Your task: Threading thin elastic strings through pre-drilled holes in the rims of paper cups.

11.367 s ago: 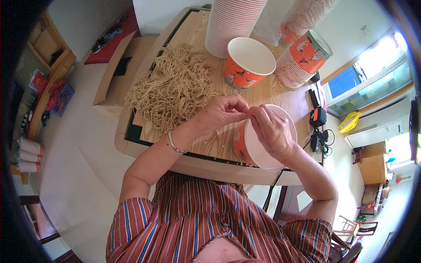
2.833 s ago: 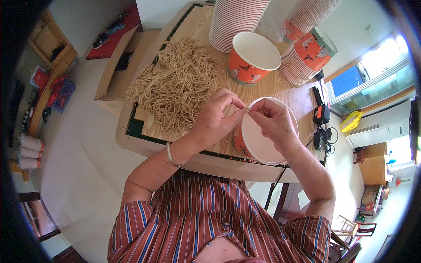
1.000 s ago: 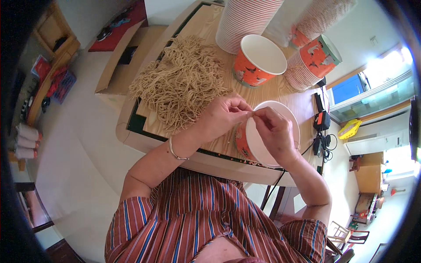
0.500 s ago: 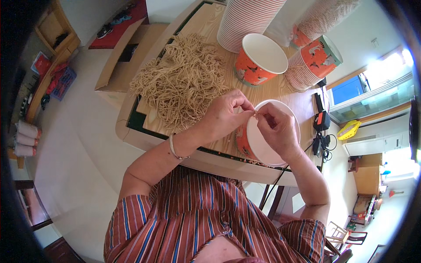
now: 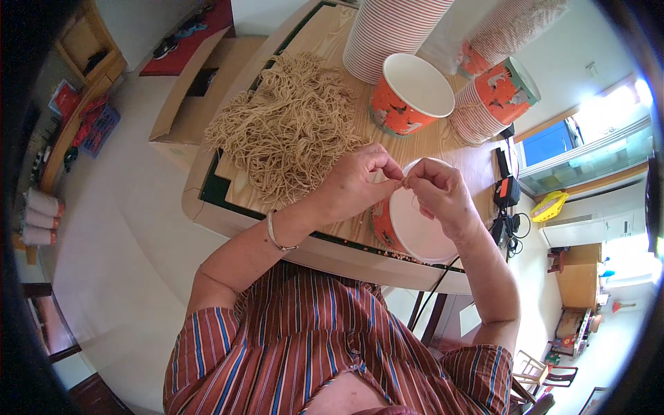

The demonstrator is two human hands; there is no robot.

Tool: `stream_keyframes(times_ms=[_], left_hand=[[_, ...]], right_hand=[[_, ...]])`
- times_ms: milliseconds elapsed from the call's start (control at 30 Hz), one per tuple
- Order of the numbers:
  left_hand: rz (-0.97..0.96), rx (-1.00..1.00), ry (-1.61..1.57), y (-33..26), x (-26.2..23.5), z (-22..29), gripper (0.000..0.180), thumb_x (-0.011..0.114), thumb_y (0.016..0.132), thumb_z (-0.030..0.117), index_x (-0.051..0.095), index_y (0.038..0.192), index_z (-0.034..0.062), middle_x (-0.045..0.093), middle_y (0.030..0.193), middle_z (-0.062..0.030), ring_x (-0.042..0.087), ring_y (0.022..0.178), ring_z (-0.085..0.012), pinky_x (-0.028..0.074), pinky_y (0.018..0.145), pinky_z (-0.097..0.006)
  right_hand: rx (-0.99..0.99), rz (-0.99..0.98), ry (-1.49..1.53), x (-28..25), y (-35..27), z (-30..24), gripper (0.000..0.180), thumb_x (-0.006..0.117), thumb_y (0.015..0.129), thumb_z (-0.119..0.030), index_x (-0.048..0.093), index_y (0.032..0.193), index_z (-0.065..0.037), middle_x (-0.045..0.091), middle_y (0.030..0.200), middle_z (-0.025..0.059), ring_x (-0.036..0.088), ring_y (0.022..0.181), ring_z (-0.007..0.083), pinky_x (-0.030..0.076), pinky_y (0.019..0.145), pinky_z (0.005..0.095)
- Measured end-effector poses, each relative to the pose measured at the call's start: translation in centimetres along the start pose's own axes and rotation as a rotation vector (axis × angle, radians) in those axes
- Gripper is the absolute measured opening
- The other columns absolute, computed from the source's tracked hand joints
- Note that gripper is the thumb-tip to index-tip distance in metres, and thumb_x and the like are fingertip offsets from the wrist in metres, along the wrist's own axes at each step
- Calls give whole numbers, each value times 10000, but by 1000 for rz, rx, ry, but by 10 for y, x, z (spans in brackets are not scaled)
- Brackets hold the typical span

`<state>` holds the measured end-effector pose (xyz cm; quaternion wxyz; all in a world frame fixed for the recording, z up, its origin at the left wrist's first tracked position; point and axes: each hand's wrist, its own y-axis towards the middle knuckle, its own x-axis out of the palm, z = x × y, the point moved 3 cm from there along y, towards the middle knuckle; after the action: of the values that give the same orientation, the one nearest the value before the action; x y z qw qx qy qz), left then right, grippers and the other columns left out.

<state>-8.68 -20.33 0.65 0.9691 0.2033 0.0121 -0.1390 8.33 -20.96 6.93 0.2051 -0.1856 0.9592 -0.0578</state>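
Note:
My left hand and my right hand meet fingertip to fingertip, both pinching a thin piece of beige string. A fine strand seems to trail below my right fingers. Beneath them is an orange patterned paper bucket, its white inside facing up toward me and partly covered by my right hand. To the left of my hands lies a large tangled heap of beige string on the wood-grain table. Beyond my hands stands a second orange paper bucket, open at the top.
A tall stack of nested paper buckets rises at the back. More nested orange buckets lean at the right, near black adapters and cables. An open cardboard box sits against the table's left side. Small crumbs dot the front edge.
My right hand has turned a little and its fingers have shifted, uncovering more of the near bucket. My left hand has barely moved, and both keep their pinch.

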Motion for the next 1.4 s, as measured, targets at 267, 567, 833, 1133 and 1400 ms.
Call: stream_keyframes(times_ms=[267, 567, 833, 1133, 1400], left_hand=[[-23, -19, 3, 1, 0, 2, 103, 713, 816, 89, 669, 883, 25, 606, 877, -53, 591, 821, -152, 491, 736, -291], [-121, -233, -185, 3, 1, -4, 85, 661, 889, 35, 656, 961, -11, 588, 937, -13, 584, 859, -82, 497, 792, -240], [-150, -335, -305, 3, 0, -3, 84, 655, 910, 53, 659, 982, 11, 603, 919, 28, 560, 837, -35, 489, 745, -199], [-145, -282, -275, 3, -1, -2, 110, 679, 912, 99, 661, 984, 17, 607, 901, 30, 549, 818, -35, 483, 741, -205], [-82, -126, -134, 5, -2, 1, 150, 707, 841, 113, 674, 920, -10, 628, 847, -38, 588, 802, -105, 501, 719, -275]], right_hand=[[212, -98, 400, -6, 3, 9, 136, 596, 903, -138, 628, 880, -8, 490, 621, -18, 454, 506, 59, 368, 437, 233], [70, 31, 257, -7, 0, 10, 167, 626, 925, -175, 593, 943, -13, 512, 653, -7, 491, 550, 64, 393, 469, 227], [-171, 135, -199, -3, -7, 7, 187, 679, 897, -66, 575, 1051, -50, 466, 668, -51, 418, 583, 21, 363, 518, 203], [-307, 200, -464, 8, -15, -9, 129, 679, 894, -71, 608, 997, -41, 538, 669, 66, 521, 590, 100, 453, 548, 275], [-388, 251, -586, 10, -16, -14, 85, 665, 880, -57, 619, 945, -27, 618, 735, 133, 610, 630, 141, 498, 579, 310]])
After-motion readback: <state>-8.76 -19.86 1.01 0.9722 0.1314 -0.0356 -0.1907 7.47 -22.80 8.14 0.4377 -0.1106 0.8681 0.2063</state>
